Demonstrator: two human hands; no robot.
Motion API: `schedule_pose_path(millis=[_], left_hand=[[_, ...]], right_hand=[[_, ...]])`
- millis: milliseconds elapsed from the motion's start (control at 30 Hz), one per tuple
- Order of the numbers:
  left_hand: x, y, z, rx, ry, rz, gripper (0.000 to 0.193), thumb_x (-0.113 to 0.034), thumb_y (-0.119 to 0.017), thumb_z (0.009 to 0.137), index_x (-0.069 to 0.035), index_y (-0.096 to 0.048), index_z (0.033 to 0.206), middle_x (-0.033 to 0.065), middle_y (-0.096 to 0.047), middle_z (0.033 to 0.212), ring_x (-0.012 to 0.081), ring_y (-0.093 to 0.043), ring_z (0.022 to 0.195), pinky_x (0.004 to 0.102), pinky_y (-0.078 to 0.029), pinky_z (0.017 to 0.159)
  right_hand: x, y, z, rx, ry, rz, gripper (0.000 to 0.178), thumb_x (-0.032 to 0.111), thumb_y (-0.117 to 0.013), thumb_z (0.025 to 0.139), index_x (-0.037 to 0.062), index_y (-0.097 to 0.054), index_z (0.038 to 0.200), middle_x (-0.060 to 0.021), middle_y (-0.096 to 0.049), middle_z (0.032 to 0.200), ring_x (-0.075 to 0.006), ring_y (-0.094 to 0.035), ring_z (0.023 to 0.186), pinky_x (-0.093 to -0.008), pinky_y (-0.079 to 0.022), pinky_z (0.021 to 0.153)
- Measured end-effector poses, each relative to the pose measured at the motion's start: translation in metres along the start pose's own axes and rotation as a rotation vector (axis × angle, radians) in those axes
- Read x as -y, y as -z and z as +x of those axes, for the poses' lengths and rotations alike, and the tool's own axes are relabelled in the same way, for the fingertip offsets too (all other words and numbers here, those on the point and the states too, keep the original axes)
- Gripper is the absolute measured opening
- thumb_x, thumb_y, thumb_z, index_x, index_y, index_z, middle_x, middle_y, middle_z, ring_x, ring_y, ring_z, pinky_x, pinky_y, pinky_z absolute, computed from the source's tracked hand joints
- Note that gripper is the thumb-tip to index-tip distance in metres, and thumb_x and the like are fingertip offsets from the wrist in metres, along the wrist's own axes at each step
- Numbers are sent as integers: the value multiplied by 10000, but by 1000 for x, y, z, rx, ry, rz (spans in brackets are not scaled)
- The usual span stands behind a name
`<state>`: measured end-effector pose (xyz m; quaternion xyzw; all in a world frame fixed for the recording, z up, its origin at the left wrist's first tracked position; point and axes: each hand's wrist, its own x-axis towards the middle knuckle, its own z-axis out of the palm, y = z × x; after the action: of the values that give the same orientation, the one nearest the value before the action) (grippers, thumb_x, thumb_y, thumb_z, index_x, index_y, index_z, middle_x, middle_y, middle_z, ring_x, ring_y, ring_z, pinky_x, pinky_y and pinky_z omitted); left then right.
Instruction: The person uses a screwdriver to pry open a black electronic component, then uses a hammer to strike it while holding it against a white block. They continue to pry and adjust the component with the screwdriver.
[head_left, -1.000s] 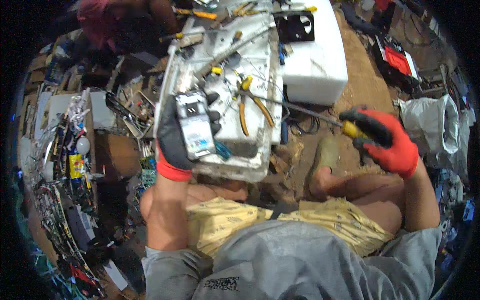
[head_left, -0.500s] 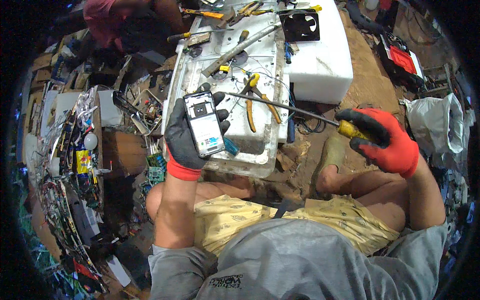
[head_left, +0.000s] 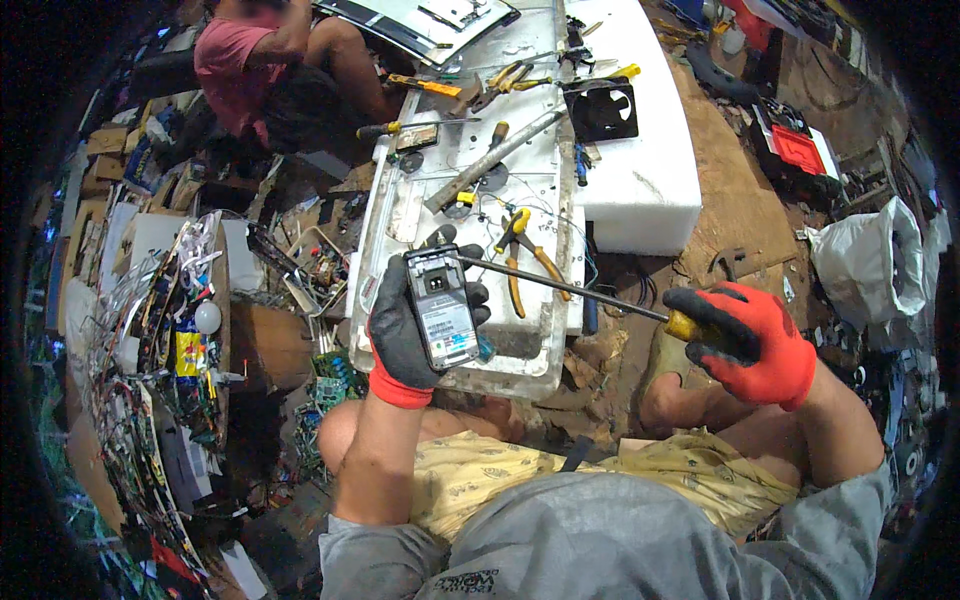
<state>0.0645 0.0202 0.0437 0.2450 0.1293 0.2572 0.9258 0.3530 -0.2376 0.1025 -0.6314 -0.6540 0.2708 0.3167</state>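
Both my hands wear red gloves with black palms. My left hand (head_left: 405, 335) is closed around a mobile phone (head_left: 441, 310) whose back cover is off, showing its inner parts and a labelled battery area. In my right hand (head_left: 750, 340) is the yellow handle of a long screwdriver (head_left: 570, 288). Its thin shaft points left, and the tip meets or lies very near the phone's upper right edge; whether it touches I cannot tell. Just beyond the phone, orange-handled pliers (head_left: 520, 255) lie spread on a white panel (head_left: 410, 215).
A metal bar (head_left: 495, 160), more pliers (head_left: 510, 78) and a black fan (head_left: 601, 108) lie farther back. White foam (head_left: 640, 180) stands on the right, near a white sack (head_left: 868, 265). Electronic scrap (head_left: 165, 370) is heaped at left. Another person (head_left: 240, 75) sits at the far left.
The view has shifted, so more of the far end and the other person shows. The phone is tilted differently, and the screwdriver tip has come to its upper right edge.
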Motion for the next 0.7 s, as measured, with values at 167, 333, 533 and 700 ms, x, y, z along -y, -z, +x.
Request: schedule_pose_path(millis=[167,333,533,700], left_hand=[[1,-7,-4,36,-22,29,598,-478,-388,1036,-70,-396,1473,209,-568,1317,333,-677,970,479,-603,815],[0,-6,-10,53,14,-24,617,-520,-406,1021,-123,-366,1492,198,-537,1354,352,-677,998,519,-619,771],[8,-8,-8,15,-12,31,602,-539,-410,1018,-172,-369,1493,181,-558,1336,334,-692,962,524,-630,687],[17,-5,-11,-62,-96,193,636,-546,-410,1017,-128,-357,1494,178,-576,1280,307,-698,815,459,-625,610]], right_hand=[[2,-5,-7,-1,-65,-94,615,95,-705,717,48,-582,1318,-159,-659,1015,-355,-633,913,-416,-519,782],[5,-7,-6,5,-38,-139,634,63,-707,696,57,-583,1317,-146,-658,984,-351,-629,886,-426,-522,759],[10,-8,-7,-11,-40,-168,643,66,-709,685,52,-584,1316,-144,-649,931,-369,-638,814,-425,-524,696],[19,-19,-17,-53,51,-301,541,141,-732,708,77,-613,1231,-176,-615,966,-397,-623,728,-457,-512,618]])
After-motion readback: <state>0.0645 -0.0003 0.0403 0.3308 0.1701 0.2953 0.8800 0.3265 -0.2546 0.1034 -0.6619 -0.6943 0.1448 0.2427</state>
